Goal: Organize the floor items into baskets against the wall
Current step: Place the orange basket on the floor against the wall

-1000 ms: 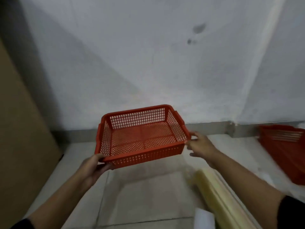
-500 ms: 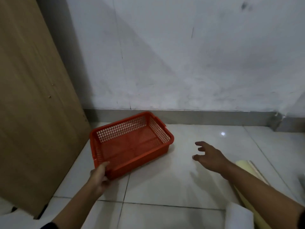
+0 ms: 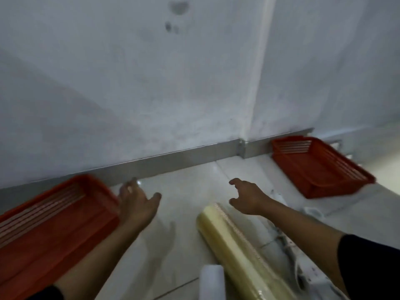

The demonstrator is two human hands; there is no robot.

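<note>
A red slatted basket (image 3: 49, 219) sits on the floor at the lower left, close to the wall. My left hand (image 3: 136, 204) hovers just to the right of its corner, fingers spread, holding nothing. My right hand (image 3: 246, 198) is open above the far end of a yellowish roll of clear film (image 3: 240, 252) that lies on the tiles. A second red basket (image 3: 320, 167) rests at the right, near the wall corner. The picture is blurred by motion.
A white roll (image 3: 213, 282) lies beside the film roll at the bottom edge. Pale, indistinct items (image 3: 303, 256) lie under my right forearm. A metal skirting strip (image 3: 173, 161) runs along the foot of the white wall.
The basket was set down on the floor and my left hand has let go of it. The view swung right, bringing the second basket and the film roll into sight.
</note>
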